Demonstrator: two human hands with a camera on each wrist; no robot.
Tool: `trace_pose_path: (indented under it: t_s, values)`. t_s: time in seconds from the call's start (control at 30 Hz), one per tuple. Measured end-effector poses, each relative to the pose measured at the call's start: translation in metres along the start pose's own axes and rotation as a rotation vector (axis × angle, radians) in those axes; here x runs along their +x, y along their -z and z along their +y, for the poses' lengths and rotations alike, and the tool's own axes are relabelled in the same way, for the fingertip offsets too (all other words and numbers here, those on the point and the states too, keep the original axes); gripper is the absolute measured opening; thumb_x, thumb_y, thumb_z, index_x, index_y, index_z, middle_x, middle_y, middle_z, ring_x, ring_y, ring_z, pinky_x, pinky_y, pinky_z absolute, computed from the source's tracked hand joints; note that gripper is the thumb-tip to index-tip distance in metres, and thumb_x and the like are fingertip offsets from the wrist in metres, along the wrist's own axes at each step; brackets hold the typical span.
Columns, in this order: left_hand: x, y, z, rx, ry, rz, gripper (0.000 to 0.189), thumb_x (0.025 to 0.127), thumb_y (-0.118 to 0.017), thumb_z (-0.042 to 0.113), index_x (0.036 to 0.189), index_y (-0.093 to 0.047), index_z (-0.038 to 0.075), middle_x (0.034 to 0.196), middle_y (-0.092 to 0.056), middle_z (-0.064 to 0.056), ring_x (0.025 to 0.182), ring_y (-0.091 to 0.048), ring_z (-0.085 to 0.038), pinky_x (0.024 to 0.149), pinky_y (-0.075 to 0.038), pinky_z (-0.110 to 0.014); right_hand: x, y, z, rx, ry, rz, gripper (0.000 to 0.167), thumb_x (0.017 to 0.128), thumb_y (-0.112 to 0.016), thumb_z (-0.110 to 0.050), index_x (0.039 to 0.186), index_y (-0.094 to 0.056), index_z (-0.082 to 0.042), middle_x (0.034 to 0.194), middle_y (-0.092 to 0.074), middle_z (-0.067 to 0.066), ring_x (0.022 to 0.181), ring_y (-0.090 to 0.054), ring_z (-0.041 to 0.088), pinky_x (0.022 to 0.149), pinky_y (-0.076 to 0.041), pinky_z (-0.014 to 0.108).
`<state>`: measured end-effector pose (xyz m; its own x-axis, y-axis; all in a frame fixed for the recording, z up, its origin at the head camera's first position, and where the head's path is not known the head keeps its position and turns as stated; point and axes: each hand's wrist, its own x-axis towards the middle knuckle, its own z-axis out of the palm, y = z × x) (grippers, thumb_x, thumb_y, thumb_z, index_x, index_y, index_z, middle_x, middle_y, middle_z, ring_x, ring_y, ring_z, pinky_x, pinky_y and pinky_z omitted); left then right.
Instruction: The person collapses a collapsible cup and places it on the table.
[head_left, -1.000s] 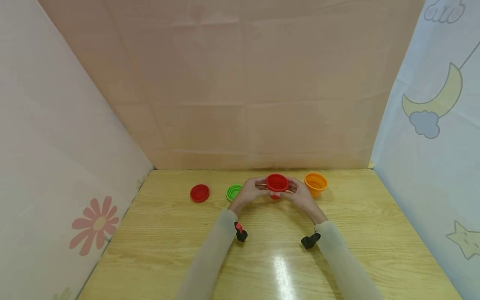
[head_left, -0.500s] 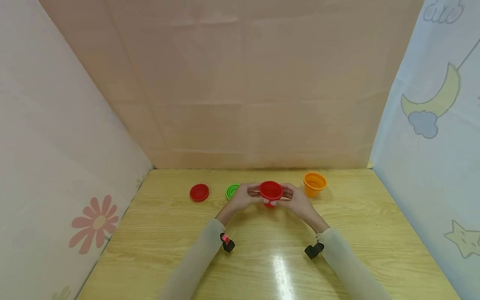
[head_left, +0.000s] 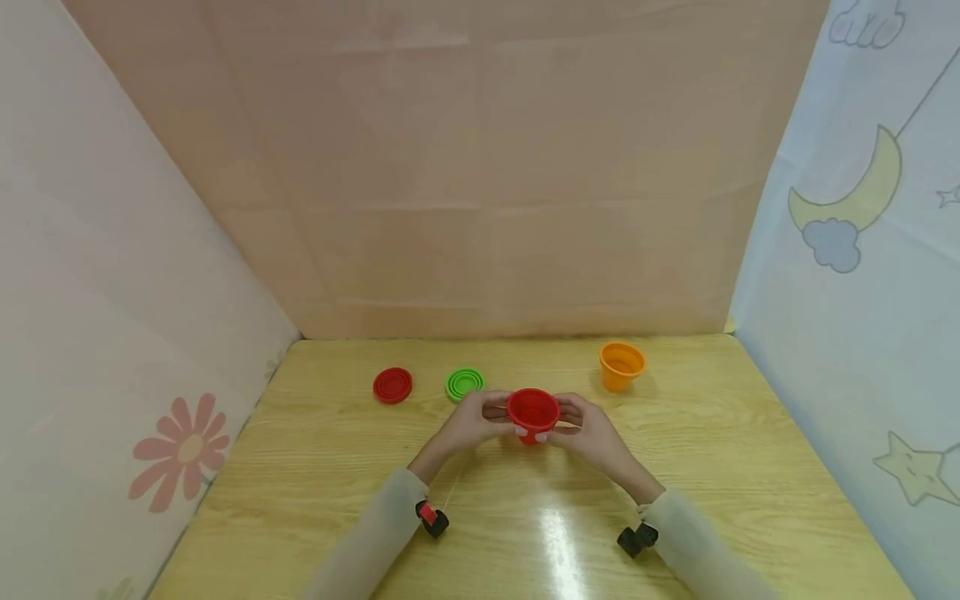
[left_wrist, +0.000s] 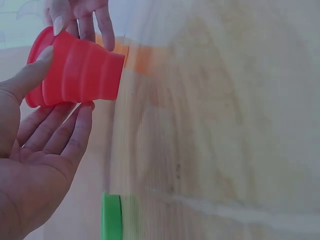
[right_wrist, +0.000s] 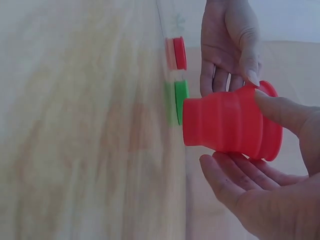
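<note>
Between both hands is a red collapsible cup (head_left: 533,410), extended to full height with its mouth up and lifted off the table. From the left side my left hand (head_left: 474,421) grips it, thumb on the near wall and fingers around the far side. My right hand (head_left: 592,429) holds it the same way from the right. The ribbed wall of the cup (left_wrist: 75,67) shows in the left wrist view, with the thumb near its rim. In the right wrist view the cup (right_wrist: 227,122) is pinched between thumb and fingers.
A flattened green collapsible cup (head_left: 465,384) lies behind my left hand, and a flattened red one (head_left: 392,385) lies farther left. An extended orange cup (head_left: 622,367) stands at the back right. Fabric walls (head_left: 480,250) border the wooden table (head_left: 300,500).
Both hands have drawn the red cup toward me and slightly left. The green cup, partly covered before, now shows fully. The other cups stay in place on the table.
</note>
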<state>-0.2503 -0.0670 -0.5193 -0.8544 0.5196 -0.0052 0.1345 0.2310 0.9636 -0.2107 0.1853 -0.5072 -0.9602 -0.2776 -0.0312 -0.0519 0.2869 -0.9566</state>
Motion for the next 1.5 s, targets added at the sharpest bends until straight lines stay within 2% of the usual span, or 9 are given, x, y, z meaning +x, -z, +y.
trace_pose_path:
  t_s: [0.27,0.5,0.7,0.83,1.0,1.1,1.3,1.4,1.5]
  values:
    - [-0.023,0.004,0.001,0.016,-0.014,-0.010,0.052,0.090,-0.085,0.020,0.138,-0.069,0.015,0.136,-0.072,-0.008,0.120,-0.074,-0.025,0.099,-0.062,-0.030,-0.010,-0.013,0.000,0.052,0.021,-0.026,0.062,0.085,-0.089,-0.016,0.137,-0.059,-0.001,0.133,-0.069,0.023,0.122,-0.069,0.037,0.097,-0.064,0.033]
    - [-0.042,0.011,-0.005,0.025,-0.003,-0.004,0.049,0.091,-0.084,0.018,0.137,-0.069,0.013,0.135,-0.073,-0.010,0.119,-0.074,-0.026,0.099,-0.062,-0.031,-0.012,-0.020,0.000,0.056,0.104,-0.144,0.060,0.089,-0.085,-0.017,0.140,-0.058,-0.002,0.137,-0.067,0.026,0.123,-0.067,0.042,0.099,-0.063,0.033]
    - [-0.046,0.016,-0.004,0.029,-0.004,0.000,0.049,0.092,-0.083,0.019,0.138,-0.069,0.014,0.135,-0.073,-0.010,0.119,-0.074,-0.025,0.100,-0.062,-0.031,-0.009,-0.024,-0.002,0.081,0.139,-0.174,0.060,0.090,-0.084,-0.013,0.143,-0.058,-0.003,0.139,-0.066,0.026,0.124,-0.067,0.044,0.099,-0.063,0.033]
    - [-0.046,0.018,-0.003,-0.002,0.007,0.003,0.047,0.091,-0.083,0.017,0.136,-0.070,0.015,0.133,-0.074,-0.010,0.117,-0.075,-0.022,0.097,-0.063,-0.030,-0.006,-0.025,-0.004,0.074,0.149,-0.181,0.061,0.090,-0.085,-0.015,0.144,-0.058,-0.005,0.140,-0.066,0.023,0.124,-0.068,0.038,0.100,-0.063,0.035]
    - [-0.048,0.018,-0.003,-0.041,0.011,0.000,0.042,0.093,-0.081,0.020,0.134,-0.072,0.013,0.131,-0.075,-0.011,0.114,-0.076,-0.019,0.094,-0.064,-0.029,-0.005,-0.027,-0.005,0.087,0.127,-0.182,0.061,0.089,-0.085,-0.015,0.143,-0.059,-0.005,0.139,-0.066,0.022,0.116,-0.072,0.020,0.097,-0.062,0.030]
    - [-0.050,0.018,-0.003,-0.061,0.003,0.001,0.042,0.094,-0.080,0.021,0.134,-0.071,0.011,0.130,-0.075,-0.013,0.113,-0.076,-0.019,0.094,-0.064,-0.029,-0.004,-0.028,-0.005,0.091,0.132,-0.186,0.059,0.089,-0.085,-0.013,0.141,-0.060,-0.004,0.136,-0.067,0.024,0.111,-0.072,0.013,0.095,-0.062,0.026]
    - [-0.053,0.015,-0.003,-0.103,0.087,0.034,0.045,0.093,-0.083,0.027,0.133,-0.072,0.009,0.127,-0.076,-0.013,0.108,-0.077,-0.019,0.092,-0.064,-0.028,-0.004,-0.029,-0.006,0.074,0.105,-0.181,0.050,0.093,-0.081,-0.016,0.138,-0.062,-0.002,0.128,-0.071,0.023,0.107,-0.073,0.022,0.091,-0.062,0.025]
    - [-0.055,0.014,-0.003,-0.089,0.120,0.064,0.049,0.093,-0.083,0.030,0.134,-0.071,0.008,0.129,-0.075,-0.013,0.109,-0.077,-0.021,0.092,-0.064,-0.030,-0.004,-0.028,-0.005,0.044,0.048,-0.149,0.046,0.095,-0.079,-0.021,0.134,-0.065,-0.002,0.125,-0.073,0.021,0.107,-0.074,0.024,0.090,-0.061,0.023]
    - [-0.057,0.012,-0.003,-0.063,0.122,0.095,0.053,0.093,-0.082,0.032,0.138,-0.067,0.008,0.134,-0.073,-0.011,0.114,-0.075,-0.025,0.093,-0.064,-0.033,-0.004,-0.027,-0.003,0.055,-0.027,-0.129,0.046,0.096,-0.078,-0.024,0.133,-0.066,0.000,0.125,-0.074,0.019,0.108,-0.074,0.024,0.090,-0.061,0.021]
